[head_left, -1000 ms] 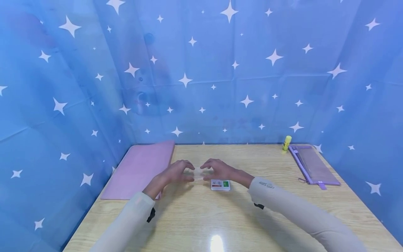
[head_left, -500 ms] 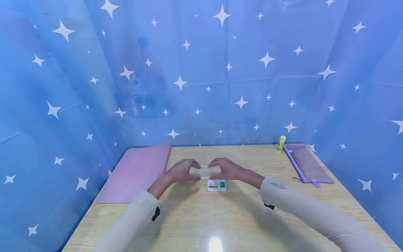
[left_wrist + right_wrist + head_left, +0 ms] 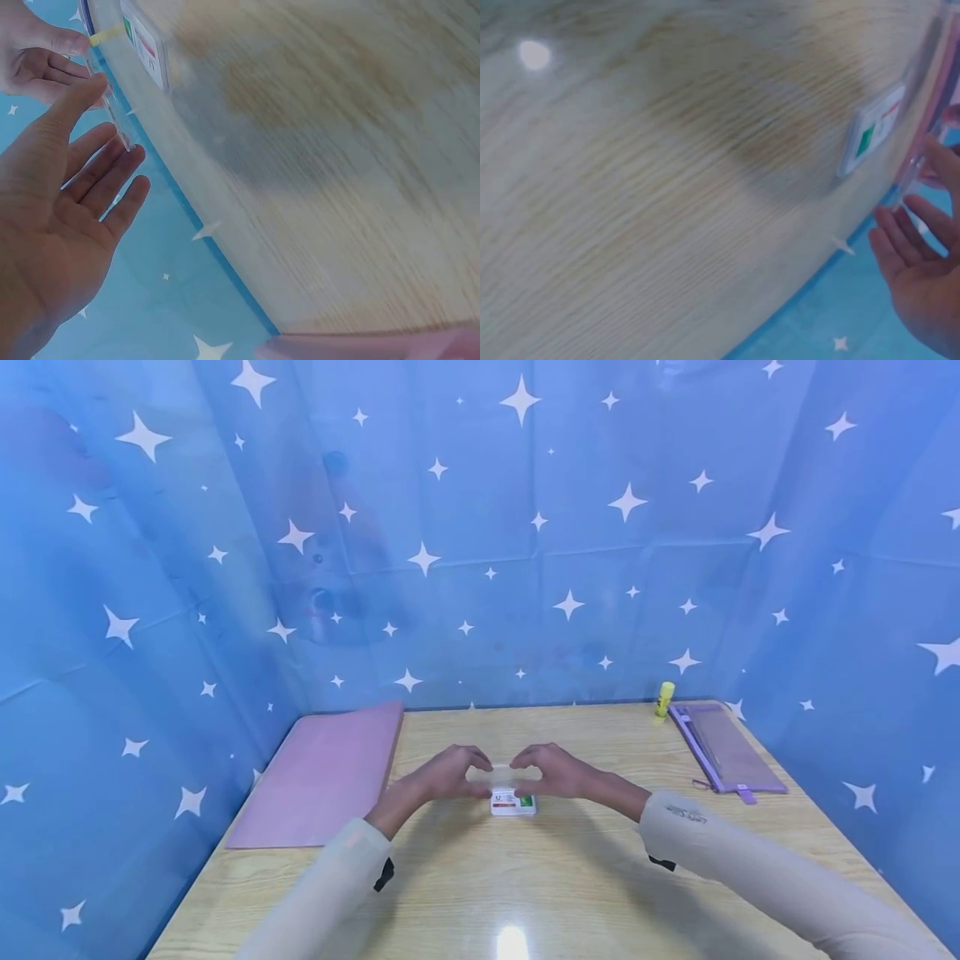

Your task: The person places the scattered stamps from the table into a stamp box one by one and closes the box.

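Observation:
In the head view a thin, clear plastic piece (image 3: 501,774), perhaps a lid, spans the gap between both hands above the table. My left hand (image 3: 448,773) pinches its left end between thumb and fingers. At the opposite end, my right hand (image 3: 561,772) pinches it the same way. Seen from the left wrist, the clear plastic piece (image 3: 112,105) appears nearly edge-on. Just below the hands a small flat white box (image 3: 513,805) with a red and green label lies on the table; its far edge is partly covered from view.
A pink folder (image 3: 318,777) lies on the left of the wooden table (image 3: 480,877). At the back right are a yellow glue stick (image 3: 664,700) and a purple zip pouch (image 3: 727,747). A blue star-patterned curtain (image 3: 480,527) encloses the back and sides.
Both hands have shifted right with the clear piece, relative to the white box. They now stand over the box's far edge. The head view has turned slightly right.

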`<state>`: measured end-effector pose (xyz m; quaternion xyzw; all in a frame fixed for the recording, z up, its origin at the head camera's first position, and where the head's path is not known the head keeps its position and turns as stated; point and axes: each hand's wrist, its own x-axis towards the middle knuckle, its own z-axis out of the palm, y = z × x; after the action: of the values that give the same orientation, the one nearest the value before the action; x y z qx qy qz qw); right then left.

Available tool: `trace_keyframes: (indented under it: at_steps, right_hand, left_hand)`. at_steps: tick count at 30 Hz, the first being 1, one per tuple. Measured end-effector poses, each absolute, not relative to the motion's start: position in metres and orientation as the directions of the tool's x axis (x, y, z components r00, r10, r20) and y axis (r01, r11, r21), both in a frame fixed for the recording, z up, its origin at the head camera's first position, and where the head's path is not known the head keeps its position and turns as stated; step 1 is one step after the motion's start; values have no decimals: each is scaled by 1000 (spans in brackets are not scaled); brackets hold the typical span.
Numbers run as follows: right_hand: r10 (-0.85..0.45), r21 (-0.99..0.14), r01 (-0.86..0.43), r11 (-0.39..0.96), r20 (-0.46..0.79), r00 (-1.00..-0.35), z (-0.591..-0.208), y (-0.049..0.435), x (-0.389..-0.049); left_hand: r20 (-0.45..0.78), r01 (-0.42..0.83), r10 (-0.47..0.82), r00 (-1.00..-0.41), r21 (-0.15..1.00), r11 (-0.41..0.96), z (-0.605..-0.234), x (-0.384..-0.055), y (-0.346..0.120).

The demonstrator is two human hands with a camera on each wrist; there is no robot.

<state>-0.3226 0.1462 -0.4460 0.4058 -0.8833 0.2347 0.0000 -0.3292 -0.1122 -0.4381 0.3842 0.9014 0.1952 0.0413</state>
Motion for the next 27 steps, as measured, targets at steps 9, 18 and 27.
trace_keyframes:
  at_steps: [9,18,27]
  right_hand:
    - [-698,-459,-689,561,186,-692,-455,157,-315]
    - [-696,-473,-687,551,193,-691,-465,161,-308]
    - [-693,-472,-680,560,183,-697,-470,161,-306]
  left_hand:
    - [47,657,701,-712,397,641,-448,-326,-101]
    - [29,656,703,-711,389,647,-461,-324,-96]
    - [34,664,709,-704,386,640,-466,-323,-94]
